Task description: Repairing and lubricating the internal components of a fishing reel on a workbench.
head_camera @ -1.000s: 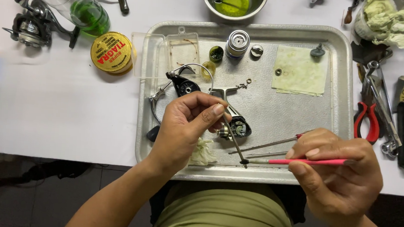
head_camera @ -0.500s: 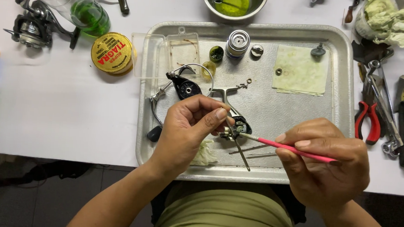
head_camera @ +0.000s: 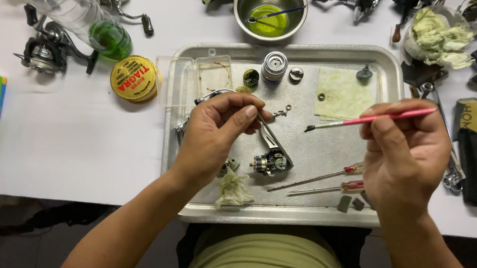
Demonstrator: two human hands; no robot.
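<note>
A stripped reel body (head_camera: 270, 162) is held by the left hand (head_camera: 216, 130) over the metal tray (head_camera: 388, 77), its stem pinched between thumb and fingers (head_camera: 246, 113), so that the gear end hangs below the fingertips, apparently to keep loose parts over the tray. A pink-handled brush (head_camera: 369, 119) is gripped in the closed fingers of the right hand (head_camera: 405, 155), bristle tip pointed left, near the reel body but clear of it. Two red-handled screwdrivers (head_camera: 324, 182) are laid on the tray just beside the right hand. A steel bowl (head_camera: 269, 6) with green liquid is set on the worktop (head_camera: 72, 140) beyond the tray, presumably within reach for dipping
</note>
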